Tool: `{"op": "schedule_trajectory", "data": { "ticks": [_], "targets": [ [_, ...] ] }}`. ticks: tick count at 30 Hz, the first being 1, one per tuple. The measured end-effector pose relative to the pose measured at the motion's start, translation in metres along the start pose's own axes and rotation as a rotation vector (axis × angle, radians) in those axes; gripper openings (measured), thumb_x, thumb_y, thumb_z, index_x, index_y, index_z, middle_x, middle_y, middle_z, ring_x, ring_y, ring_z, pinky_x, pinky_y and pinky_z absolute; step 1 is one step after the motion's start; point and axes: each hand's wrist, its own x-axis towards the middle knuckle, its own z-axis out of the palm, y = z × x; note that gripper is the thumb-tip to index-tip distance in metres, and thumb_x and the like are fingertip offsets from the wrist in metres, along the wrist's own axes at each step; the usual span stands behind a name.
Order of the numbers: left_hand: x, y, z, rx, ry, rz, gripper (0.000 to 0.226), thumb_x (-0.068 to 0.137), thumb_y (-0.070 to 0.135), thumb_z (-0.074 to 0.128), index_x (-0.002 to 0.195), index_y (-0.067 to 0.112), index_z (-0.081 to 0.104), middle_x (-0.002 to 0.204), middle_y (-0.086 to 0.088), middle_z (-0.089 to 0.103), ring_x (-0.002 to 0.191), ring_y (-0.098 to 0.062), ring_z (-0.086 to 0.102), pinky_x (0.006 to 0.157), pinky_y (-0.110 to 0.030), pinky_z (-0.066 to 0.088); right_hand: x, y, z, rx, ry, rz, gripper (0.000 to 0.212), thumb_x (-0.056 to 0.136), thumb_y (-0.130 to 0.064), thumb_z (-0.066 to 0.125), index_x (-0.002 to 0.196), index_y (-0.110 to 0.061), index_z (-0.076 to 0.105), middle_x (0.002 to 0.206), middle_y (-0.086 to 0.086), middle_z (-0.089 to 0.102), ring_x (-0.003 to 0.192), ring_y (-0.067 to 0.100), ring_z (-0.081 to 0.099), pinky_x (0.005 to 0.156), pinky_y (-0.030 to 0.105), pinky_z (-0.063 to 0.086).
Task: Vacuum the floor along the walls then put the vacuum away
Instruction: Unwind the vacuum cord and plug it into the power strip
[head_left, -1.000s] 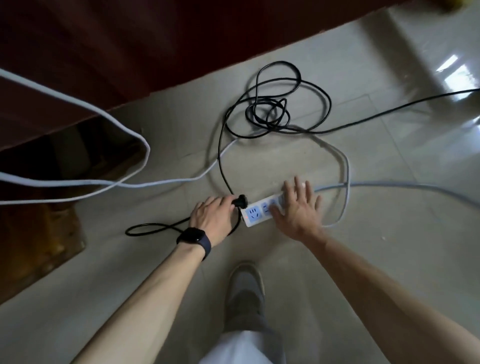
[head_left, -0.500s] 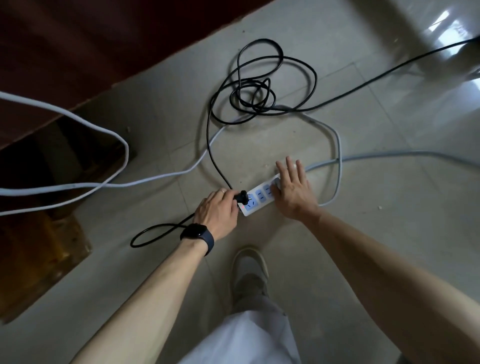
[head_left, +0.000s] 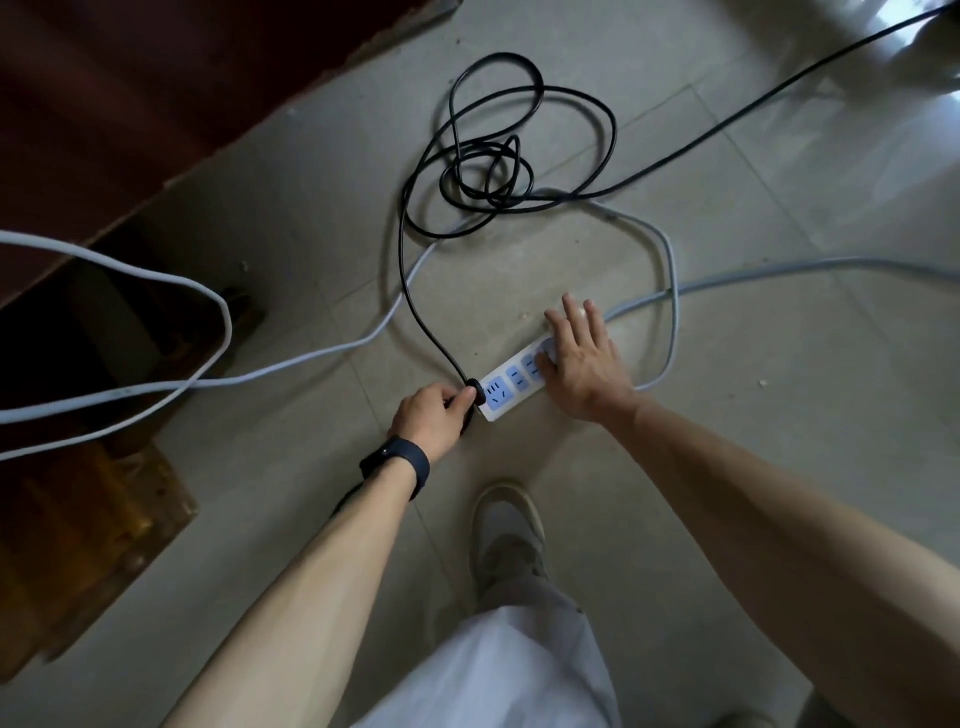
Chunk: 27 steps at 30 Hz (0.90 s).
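Pinching the black plug (head_left: 475, 396), the left grip (head_left: 434, 415) holds it at the near end of the white power strip (head_left: 511, 387) on the floor (head_left: 727, 467); the plug seems out of the socket. The right grip (head_left: 584, 364) lies flat, fingers straight, on the strip's far end, as before. The plug has hardly moved.

power strip (head_left: 511, 387) on the floor (head_left: 779, 467), just ahead of my shoe (head_left: 506, 535) | my left hand (head_left: 431, 415) at its left end, pinching the plug (head_left: 475, 392) right up against it | my right hand (head_left: 582, 364) flat on its right half | vacuum cord (head_left: 493, 171) heaped behind the strip | strip's cable (head_left: 670, 291) looping off to the right | furniture (head_left: 156, 78) way over left
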Motion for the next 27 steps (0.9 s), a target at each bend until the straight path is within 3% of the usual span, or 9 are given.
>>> {"op": "schedule_trajectory", "data": {
  "ticks": [4, 8, 12, 17, 22, 24, 27],
  "targets": [
    [0.006, 0.002, -0.005, 0.016, -0.023, -0.015, 0.051, 0.093, 0.057, 0.05, 0.083, 0.011, 0.07, 0.082, -0.007, 0.07, 0.087, -0.031, 0.062, 0.07, -0.033, 0.045, -0.001, -0.001, 0.0, 0.012, 0.003, 0.008, 0.065, 0.108, -0.042, 0.041, 0.163, -0.017, 0.018, 0.174, 0.004, -0.003, 0.159, 0.029, -0.01, 0.126, 0.057, 0.016],
    [0.01, 0.011, -0.011, 0.116, -0.061, -0.033, 0.058, 0.091, 0.06, 0.051, 0.058, 0.012, 0.052, 0.058, -0.002, 0.053, 0.063, -0.026, 0.054, 0.05, -0.03, 0.032, -0.002, -0.002, -0.001, 0.015, 0.001, 0.012, 0.064, 0.108, -0.041, 0.041, 0.163, -0.016, 0.019, 0.174, 0.004, -0.004, 0.159, 0.029, -0.01, 0.126, 0.058, 0.015],
    [0.011, 0.024, -0.009, 0.243, -0.064, -0.062, 0.049, 0.092, 0.061, 0.046, 0.075, 0.018, 0.061, 0.076, -0.005, 0.055, 0.072, -0.03, 0.051, 0.063, -0.03, 0.039, -0.002, -0.003, -0.001, 0.014, -0.007, 0.017, 0.064, 0.108, -0.041, 0.042, 0.163, -0.016, 0.019, 0.174, 0.004, -0.005, 0.159, 0.03, -0.011, 0.126, 0.058, 0.014],
    [0.007, 0.04, -0.006, 0.28, -0.068, -0.123, 0.048, 0.093, 0.058, 0.047, 0.066, 0.019, 0.045, 0.069, -0.002, 0.045, 0.07, -0.029, 0.049, 0.064, -0.032, 0.039, -0.002, -0.002, -0.001, 0.017, 0.003, 0.013, 0.064, 0.108, -0.041, 0.042, 0.162, -0.015, 0.02, 0.174, 0.005, -0.005, 0.159, 0.03, -0.011, 0.126, 0.058, 0.014],
    [0.008, 0.058, -0.004, 0.285, -0.087, -0.118, 0.043, 0.093, 0.049, 0.048, 0.087, 0.011, 0.067, 0.091, -0.005, 0.07, 0.089, -0.03, 0.063, 0.077, -0.035, 0.053, -0.001, -0.002, 0.001, 0.012, 0.015, 0.018, 0.061, 0.108, -0.04, 0.042, 0.161, -0.015, 0.023, 0.175, 0.004, -0.003, 0.16, 0.03, -0.009, 0.125, 0.057, 0.016],
    [0.01, 0.058, -0.006, 0.238, -0.103, -0.139, 0.041, 0.093, 0.046, 0.05, 0.087, 0.012, 0.071, 0.087, -0.002, 0.075, 0.09, -0.027, 0.066, 0.081, -0.036, 0.056, -0.001, -0.002, 0.002, 0.017, 0.013, 0.019, 0.061, 0.108, -0.041, 0.042, 0.161, -0.015, 0.023, 0.175, 0.003, -0.003, 0.16, 0.029, -0.009, 0.125, 0.057, 0.016],
    [0.012, 0.059, -0.009, 0.211, -0.111, -0.155, 0.038, 0.092, 0.042, 0.052, 0.073, 0.013, 0.067, 0.072, 0.005, 0.074, 0.082, -0.022, 0.066, 0.075, -0.031, 0.055, 0.0, -0.001, 0.002, 0.013, 0.011, 0.02, 0.062, 0.108, -0.041, 0.041, 0.161, -0.016, 0.023, 0.174, 0.003, -0.004, 0.159, 0.029, -0.01, 0.126, 0.058, 0.015]
  ]
}}
